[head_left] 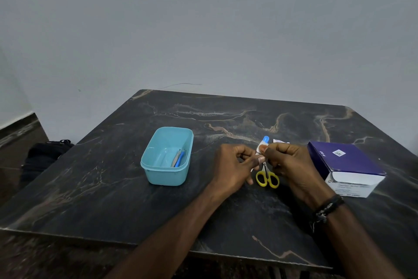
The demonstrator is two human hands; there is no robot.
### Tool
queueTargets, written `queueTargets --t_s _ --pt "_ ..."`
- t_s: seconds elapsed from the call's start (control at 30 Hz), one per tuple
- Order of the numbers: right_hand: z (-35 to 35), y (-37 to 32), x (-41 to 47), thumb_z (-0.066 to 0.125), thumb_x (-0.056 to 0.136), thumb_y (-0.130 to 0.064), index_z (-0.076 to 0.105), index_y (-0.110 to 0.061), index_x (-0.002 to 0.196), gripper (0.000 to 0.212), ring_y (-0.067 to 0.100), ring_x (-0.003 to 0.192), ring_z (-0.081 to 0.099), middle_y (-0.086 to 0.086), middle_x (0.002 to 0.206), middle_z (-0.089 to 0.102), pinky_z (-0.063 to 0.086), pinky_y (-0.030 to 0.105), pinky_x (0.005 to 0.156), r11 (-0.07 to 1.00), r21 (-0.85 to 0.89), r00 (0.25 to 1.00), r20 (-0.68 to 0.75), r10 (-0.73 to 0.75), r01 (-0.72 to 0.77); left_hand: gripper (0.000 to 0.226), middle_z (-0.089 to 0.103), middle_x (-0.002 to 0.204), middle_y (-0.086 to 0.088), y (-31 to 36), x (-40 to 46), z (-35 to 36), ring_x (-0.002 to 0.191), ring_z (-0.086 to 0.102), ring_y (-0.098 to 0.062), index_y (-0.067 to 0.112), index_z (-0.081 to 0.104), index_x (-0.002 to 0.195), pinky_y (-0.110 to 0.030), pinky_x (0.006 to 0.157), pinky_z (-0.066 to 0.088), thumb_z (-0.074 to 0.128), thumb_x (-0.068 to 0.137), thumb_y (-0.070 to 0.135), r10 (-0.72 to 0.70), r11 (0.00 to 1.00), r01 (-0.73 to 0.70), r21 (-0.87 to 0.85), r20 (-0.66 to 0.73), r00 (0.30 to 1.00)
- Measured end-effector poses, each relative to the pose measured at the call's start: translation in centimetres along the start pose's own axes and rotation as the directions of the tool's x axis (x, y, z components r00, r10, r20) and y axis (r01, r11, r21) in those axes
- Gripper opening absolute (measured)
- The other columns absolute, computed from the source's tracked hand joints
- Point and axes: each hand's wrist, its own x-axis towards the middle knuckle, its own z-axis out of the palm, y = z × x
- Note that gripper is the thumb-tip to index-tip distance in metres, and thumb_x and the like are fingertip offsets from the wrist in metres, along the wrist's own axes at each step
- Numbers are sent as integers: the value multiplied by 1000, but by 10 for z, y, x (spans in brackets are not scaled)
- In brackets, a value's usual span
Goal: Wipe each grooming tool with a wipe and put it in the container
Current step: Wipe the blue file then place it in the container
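container left on table, tools inside, scissors centre, box right

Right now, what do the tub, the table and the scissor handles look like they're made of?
Tub: probably plastic, smooth light blue with a moulded rim and soft sheen. Table: dark stone or a marble-look surface, with pale brown veins and a dull gloss. Scissors handles: likely plastic, solid yellow loops; blades mostly hidden by the hands.
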Motion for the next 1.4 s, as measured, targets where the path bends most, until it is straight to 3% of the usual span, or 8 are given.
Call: queueTargets --t_s 0.17,0.33,0.47,0.67,0.9,1.13,1.23,1.4 --pt "-6 2 4 63 90 -15 63 15 93 30 6 40 32 5 53 41 30 15 36 998 65 994 -104 34 -27 18 70 67 -6 2 -2 1 38 55 -16 0 70 85 -17 36 38 73 84 17 -11 1000 11 1 47 999" --pt "-7 3 3 66 87 -17 70 0 95 19 4 46 42 -1 55 53 35 13 39 997 72 997 -74 30 -24 18 72 71 -12 2 -2 0 39 56 -17 1 70 86 -17 38 40 72 84 19 -14 1000 14 5 37 999" --pt "-7 2 3 66 87 -16 70 2 89 18 4 44 42 -2 52 54 36 14 39 997 74 996 -85 24 -18 18 72 72 -10 2 -2 0 40 57 -15 2 71 87 -16 39 42 72 85 20 -10 999 9 38 40 999" --pt "1 -4 -3 58 91 -5 62 7 75 21 3 36 47 -2 44 56 35 10 37 994 98 997 48 53 -57 13 70 66 -6 0 0 -1 37 56 -16 5 69 79 -20 39 42 72 85 16 3 1000 -3 16 -7 1000" --pt "-6 0 4 60 91 -6 57 22 96 29 3 37 43 11 59 43 35 13 36 991 131 995 -89 33 -21 17 71 70 -8 1 -1 1 38 56 -10 3 71 85 -16 40 42 72 85 20 17 999 -19 49 44 999" --pt "-2 3 2 62 90 -13 67 3 74 23 8 47 39 16 64 53 32 12 39 998 43 996 74 46 -49 10 68 66 -6 -3 3 0 34 53 -10 7 67 77 -22 37 43 70 86 11 27 999 -27 -26 2 1000" --pt "-3 1 3 61 90 -9 64 6 75 21 7 43 38 8 54 50 32 12 38 997 63 999 -1 45 -45 11 70 68 -10 -4 2 1 36 54 -11 5 68 80 -22 39 43 71 86 14 33 999 -32 -24 21 999" --pt "-7 6 8 63 90 -12 59 19 93 31 11 47 31 9 60 41 29 14 35 996 93 988 -154 28 -14 13 71 72 -10 -4 2 2 37 53 -9 4 69 85 -19 39 42 71 85 17 -3 1000 4 -6 77 997"
